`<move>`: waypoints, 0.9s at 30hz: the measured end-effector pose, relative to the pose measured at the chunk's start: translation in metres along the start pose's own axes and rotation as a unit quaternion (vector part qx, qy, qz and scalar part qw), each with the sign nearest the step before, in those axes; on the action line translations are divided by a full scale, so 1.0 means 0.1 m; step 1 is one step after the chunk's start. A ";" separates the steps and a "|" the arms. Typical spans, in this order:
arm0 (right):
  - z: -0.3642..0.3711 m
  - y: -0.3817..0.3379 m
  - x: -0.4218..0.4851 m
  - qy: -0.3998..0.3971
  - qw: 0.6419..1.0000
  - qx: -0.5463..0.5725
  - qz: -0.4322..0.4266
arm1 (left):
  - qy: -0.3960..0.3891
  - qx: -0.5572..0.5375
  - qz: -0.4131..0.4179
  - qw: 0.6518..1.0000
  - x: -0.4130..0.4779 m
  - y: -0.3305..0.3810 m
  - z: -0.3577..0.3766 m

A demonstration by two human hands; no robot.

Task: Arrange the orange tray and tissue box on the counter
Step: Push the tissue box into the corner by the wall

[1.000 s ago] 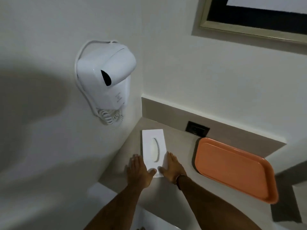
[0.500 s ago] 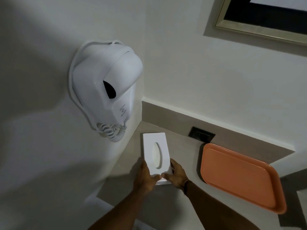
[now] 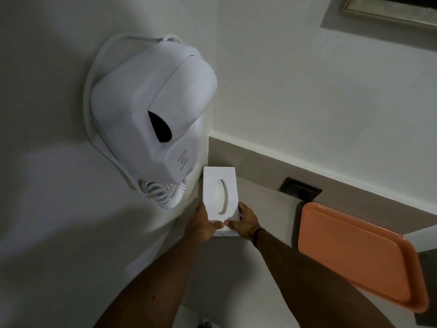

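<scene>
A white tissue box (image 3: 220, 185) with an oval slot in its top sits in the far left corner of the grey counter (image 3: 267, 207), close to the side wall. My left hand (image 3: 203, 226) grips its near left corner and my right hand (image 3: 244, 223) grips its near right corner, thumbs meeting on the top near edge. The empty orange tray (image 3: 354, 252) lies flat on the counter to the right, apart from both hands and from the box.
A white wall-mounted hair dryer (image 3: 151, 119) with a coiled cord (image 3: 165, 195) hangs on the left wall just above the box. A black socket plate (image 3: 300, 191) sits in the backsplash behind the tray. A framed mirror edge (image 3: 387, 10) is at the top right.
Both hands went from lying flat at the box's near end to gripping it, and the box has slid farther back into the corner. The camera has moved closer.
</scene>
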State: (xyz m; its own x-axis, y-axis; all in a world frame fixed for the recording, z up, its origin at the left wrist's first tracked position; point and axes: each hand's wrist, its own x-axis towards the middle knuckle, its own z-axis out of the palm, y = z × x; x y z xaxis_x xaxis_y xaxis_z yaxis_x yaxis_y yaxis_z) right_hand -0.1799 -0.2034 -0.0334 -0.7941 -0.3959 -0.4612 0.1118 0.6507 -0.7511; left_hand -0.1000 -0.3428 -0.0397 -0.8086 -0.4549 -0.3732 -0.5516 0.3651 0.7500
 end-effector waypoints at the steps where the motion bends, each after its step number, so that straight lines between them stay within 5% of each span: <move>1: 0.02 0.00 0.01 0.000 1.000 -0.002 0.002 | -0.002 0.004 0.000 1.000 0.02 -0.03 -0.01; 9: 0.04 -0.01 0.02 -0.010 1.000 -0.012 -0.003 | -0.011 0.004 0.012 1.000 -0.02 -0.04 -0.04; 15: 0.01 0.14 -0.29 -0.007 0.992 -0.123 -0.037 | 0.022 0.180 0.028 0.983 -0.35 0.00 -0.06; 21: -0.02 0.44 -0.57 -0.024 0.913 -0.355 -0.197 | -0.024 0.335 0.124 0.934 -0.73 -0.03 0.07; 27: 0.03 0.47 -0.55 -0.048 0.872 -0.436 -0.217 | -0.056 0.390 0.093 0.914 -0.81 -0.04 0.22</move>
State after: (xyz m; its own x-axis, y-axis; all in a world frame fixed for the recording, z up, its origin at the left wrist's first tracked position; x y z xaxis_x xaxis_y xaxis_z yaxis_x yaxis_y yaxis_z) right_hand -0.1292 -0.1523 -0.0447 -0.5900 -0.7529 -0.2918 -0.7172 0.6546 -0.2389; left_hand -0.0371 -0.2893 -0.0243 -0.8947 -0.2557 -0.3662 -0.3454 0.9160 0.2041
